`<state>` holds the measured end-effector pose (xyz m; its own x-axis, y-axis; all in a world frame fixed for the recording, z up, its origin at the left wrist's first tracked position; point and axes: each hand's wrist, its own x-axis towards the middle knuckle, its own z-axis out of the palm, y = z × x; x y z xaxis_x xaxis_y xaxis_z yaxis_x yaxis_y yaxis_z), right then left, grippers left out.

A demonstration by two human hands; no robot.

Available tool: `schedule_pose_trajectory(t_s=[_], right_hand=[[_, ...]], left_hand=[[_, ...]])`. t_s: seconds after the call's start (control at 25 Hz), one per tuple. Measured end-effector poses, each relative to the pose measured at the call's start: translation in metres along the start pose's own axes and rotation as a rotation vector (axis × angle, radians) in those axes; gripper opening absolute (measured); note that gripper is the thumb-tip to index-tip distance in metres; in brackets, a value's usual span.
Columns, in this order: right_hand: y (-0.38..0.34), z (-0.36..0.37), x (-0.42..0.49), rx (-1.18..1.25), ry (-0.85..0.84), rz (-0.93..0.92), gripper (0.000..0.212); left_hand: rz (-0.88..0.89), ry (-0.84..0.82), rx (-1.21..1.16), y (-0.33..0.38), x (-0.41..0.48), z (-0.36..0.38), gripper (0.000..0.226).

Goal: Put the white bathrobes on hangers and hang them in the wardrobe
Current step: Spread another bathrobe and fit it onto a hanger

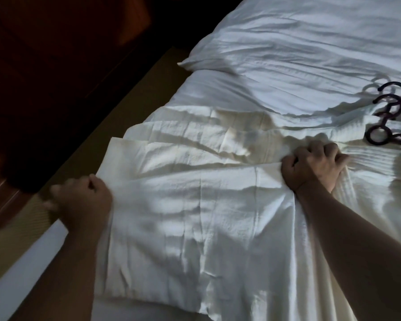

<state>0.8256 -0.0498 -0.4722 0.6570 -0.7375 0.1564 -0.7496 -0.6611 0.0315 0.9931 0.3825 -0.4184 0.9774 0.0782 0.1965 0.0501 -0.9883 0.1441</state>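
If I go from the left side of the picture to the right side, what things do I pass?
Dark wooden furniture → left hand gripping the cloth's edge → white bathrobe spread on the bed → right hand bunching the cloth → dark hangers at the far right.

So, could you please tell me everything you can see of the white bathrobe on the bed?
The white bathrobe is thin, creased cloth with fold lines, spread flat on the bed near its side edge. The left hand grips its left edge; the right hand clutches a bunch of it near the top. Dark hangers lie beyond it to the right.
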Motion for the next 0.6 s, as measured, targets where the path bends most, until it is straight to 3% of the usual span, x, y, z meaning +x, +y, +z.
schedule_pose_trajectory(t_s=[0.04,0.08,0.2,0.28,0.44,0.52,0.6], right_hand=[[0.001,0.000,-0.001,-0.002,-0.002,-0.002,0.044],[0.001,0.001,-0.002,-0.004,0.001,-0.002,0.045],[-0.001,-0.004,0.002,-0.014,-0.015,-0.002,0.046],[0.000,-0.004,-0.001,-0.027,-0.028,0.009,0.047],[-0.009,-0.011,0.005,-0.163,-0.134,-0.020,0.056],[-0.016,-0.025,0.005,-0.339,-0.242,-0.076,0.058],[-0.026,-0.048,-0.015,-0.347,-0.280,-0.129,0.057]], left_hand=[[-0.092,0.029,-0.061,0.005,-0.006,-0.009,0.038],[-0.078,0.047,-0.138,0.017,-0.023,-0.017,0.033],[0.212,-0.101,-0.147,0.055,-0.110,-0.009,0.049],[0.238,-0.188,-0.101,0.062,-0.142,0.010,0.062],[0.229,-0.134,-0.035,0.055,-0.133,0.035,0.064],[0.245,-0.190,-0.012,0.053,-0.136,0.041,0.064],[0.258,-0.251,-0.002,0.054,-0.132,0.038,0.064]])
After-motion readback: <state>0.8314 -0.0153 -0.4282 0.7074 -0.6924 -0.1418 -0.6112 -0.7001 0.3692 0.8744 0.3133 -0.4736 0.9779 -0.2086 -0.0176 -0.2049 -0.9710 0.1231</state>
